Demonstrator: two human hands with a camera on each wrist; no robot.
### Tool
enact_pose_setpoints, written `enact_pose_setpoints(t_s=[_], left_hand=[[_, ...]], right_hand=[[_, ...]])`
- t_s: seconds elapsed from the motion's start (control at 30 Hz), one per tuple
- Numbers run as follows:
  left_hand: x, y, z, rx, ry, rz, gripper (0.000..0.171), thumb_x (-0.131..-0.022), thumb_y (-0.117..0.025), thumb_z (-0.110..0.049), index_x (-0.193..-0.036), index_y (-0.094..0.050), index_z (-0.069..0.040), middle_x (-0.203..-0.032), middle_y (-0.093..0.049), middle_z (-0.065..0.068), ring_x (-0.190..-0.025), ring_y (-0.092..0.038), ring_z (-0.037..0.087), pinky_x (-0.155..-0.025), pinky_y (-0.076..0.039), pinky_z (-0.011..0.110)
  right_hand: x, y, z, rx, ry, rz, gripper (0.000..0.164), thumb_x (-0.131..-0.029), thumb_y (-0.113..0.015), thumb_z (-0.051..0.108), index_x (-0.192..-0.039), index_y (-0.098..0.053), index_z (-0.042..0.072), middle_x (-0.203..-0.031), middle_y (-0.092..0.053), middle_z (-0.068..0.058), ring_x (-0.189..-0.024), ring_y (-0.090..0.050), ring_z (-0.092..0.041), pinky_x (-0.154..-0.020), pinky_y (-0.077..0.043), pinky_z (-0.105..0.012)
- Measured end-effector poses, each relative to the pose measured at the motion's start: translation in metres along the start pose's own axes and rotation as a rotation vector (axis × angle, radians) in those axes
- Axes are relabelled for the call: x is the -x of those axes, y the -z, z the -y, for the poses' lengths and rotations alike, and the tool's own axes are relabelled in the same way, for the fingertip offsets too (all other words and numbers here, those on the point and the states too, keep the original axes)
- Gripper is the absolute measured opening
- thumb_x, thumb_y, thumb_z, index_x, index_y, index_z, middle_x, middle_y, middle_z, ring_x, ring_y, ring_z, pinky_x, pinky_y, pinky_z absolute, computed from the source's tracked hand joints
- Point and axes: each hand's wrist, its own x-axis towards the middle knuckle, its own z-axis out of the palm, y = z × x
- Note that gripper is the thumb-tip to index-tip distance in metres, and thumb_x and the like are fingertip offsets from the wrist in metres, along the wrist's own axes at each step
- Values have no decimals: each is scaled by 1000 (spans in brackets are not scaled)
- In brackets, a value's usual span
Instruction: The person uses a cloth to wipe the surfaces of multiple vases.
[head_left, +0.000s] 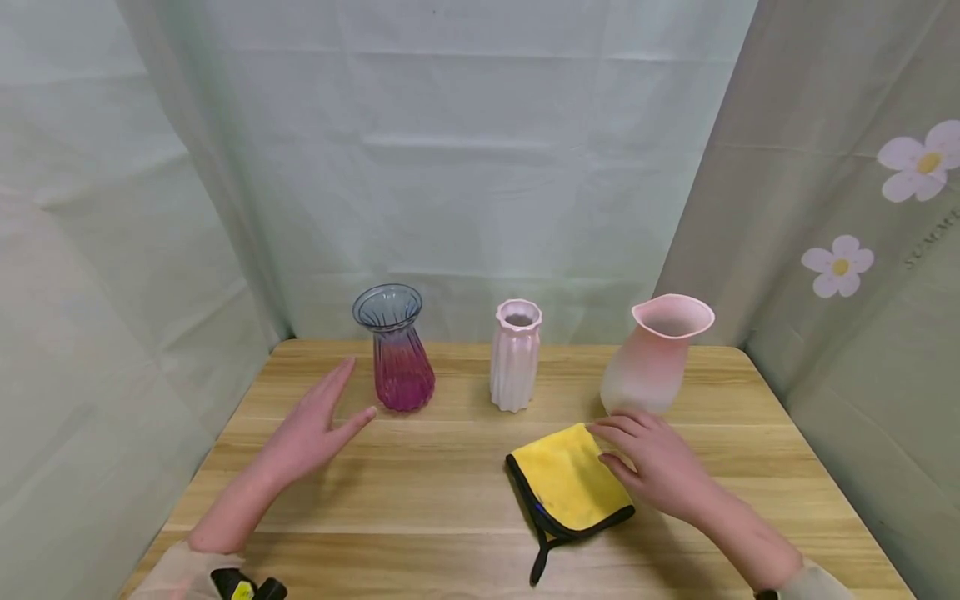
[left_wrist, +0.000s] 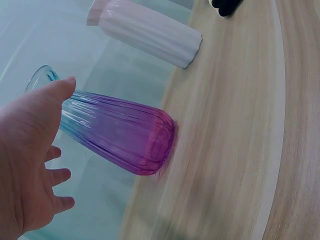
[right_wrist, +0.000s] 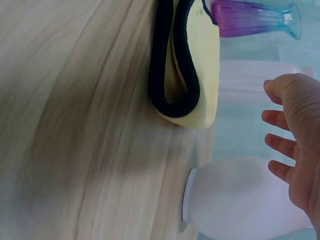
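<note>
My left hand [head_left: 311,429] reaches toward a ribbed glass vase [head_left: 402,358], blue at the flared rim and magenta at the base. Its thumb and fingers are spread, holding nothing; in the left wrist view the thumb overlaps the neck of the glass vase [left_wrist: 117,130]. Over the right edge of a folded yellow cloth [head_left: 570,479] with black trim and a hanging loop is my right hand [head_left: 660,462], fingers loosely bent and nothing gripped. Just behind that hand stands a pink-to-white vase [head_left: 652,358]; the right wrist view shows its pale, rounded body [right_wrist: 245,197].
A slim white fluted vase [head_left: 515,358] stands between the other two vases. All are on a wooden table [head_left: 420,500] whose far edge meets a pale hanging curtain [head_left: 480,167]. Fabric also hangs at both sides, with printed flowers [head_left: 838,267] on the right.
</note>
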Motion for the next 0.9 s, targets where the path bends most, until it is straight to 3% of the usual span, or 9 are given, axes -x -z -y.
enact_pose_setpoints(t_s=[0.4, 0.67, 0.9], left_hand=[[-11, 1, -1, 242, 100, -68, 86, -101, -61, -51, -164, -18, -11, -164, -27, 21, -146, -31, 45, -112, -28, 69], [-34, -3, 1, 378, 113, -59, 91, -100, -64, -50, -164, -16, -6, -167, -22, 19, -147, -29, 44, -117, -26, 63], [-55, -2, 4, 481, 194, -39, 101, -97, -65, -54, -165, -7, -9, -168, -15, 18, -150, -23, 45, -118, -25, 63]], right_hand=[[-22, -12, 10, -19, 49, 94, 40, -91, -80, 24, -129, -70, 17, -124, -68, 3, -120, -59, -26, -103, -47, -49], [-38, -23, 13, -61, 11, 243, 45, -93, -77, 24, -135, -66, 14, -131, -65, -4, -129, -53, -37, -109, -39, -58], [-55, -32, 11, -74, 7, 330, 41, -93, -75, 19, -133, -67, 13, -130, -66, -5, -129, -53, -39, -108, -40, -60]])
